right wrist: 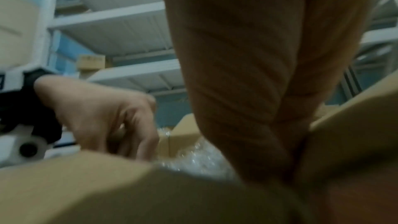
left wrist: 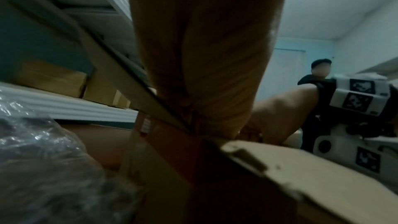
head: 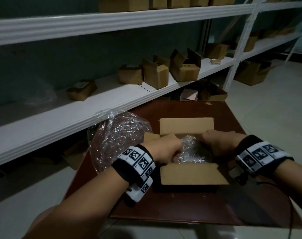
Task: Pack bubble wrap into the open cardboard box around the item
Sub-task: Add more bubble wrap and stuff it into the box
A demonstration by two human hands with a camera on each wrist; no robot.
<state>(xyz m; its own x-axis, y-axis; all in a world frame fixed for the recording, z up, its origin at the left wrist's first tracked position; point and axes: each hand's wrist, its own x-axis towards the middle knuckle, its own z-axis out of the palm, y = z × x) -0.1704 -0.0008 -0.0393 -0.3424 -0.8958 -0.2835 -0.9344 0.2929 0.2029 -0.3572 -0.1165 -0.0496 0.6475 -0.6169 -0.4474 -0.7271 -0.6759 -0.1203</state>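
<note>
Crinkly clear wrap (head: 191,150) lies bunched inside the open box (head: 190,173) on the desk (head: 181,204), and both hands reach down into it. The left hand (head: 164,149) is at the box's left side, the right hand (head: 217,144) at its right, fingers dipping into the wrap; whether they pinch it or only press I cannot tell. The item is hidden beneath. More wrap sits in a bag (head: 119,137) just left of the box. Light, soft and springy, it likely rebounds, so take loose folds and tuck them down along the walls.
</note>
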